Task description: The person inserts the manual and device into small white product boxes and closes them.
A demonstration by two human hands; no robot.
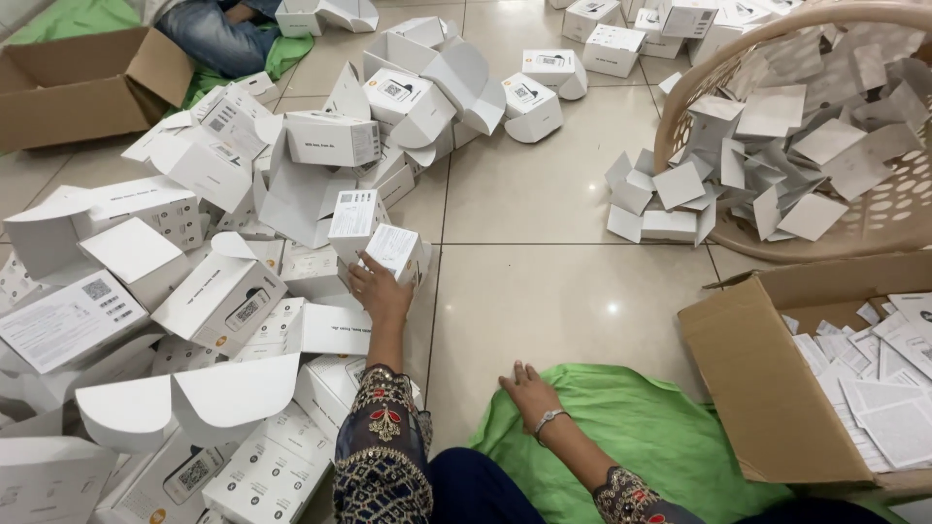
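L hand point(381, 293) gripping small white box point(396, 250) in pile, R hand point(529, 391) open, flat on green cloth point(641, 427)

The person wears a dark top whose sleeves end a little above the wrists, leaving the forearms bare. The left sleeve point(381, 442) is dark blue to black and thickly patterned: small pale and gold dots and scrolls cover it, with a red flower-like motif and touches of green near the cuff. The right sleeve point(626, 497) carries the same pattern, with red and gold spots showing at its edge. Between the sleeves a plain dark blue stretch of garment point(476, 495) shows at the bottom of the view. The left hand point(381, 293) is bare, with no ring to be seen. The right hand point(529, 390) has a thin silver-coloured bracelet point(549, 418) around its wrist.
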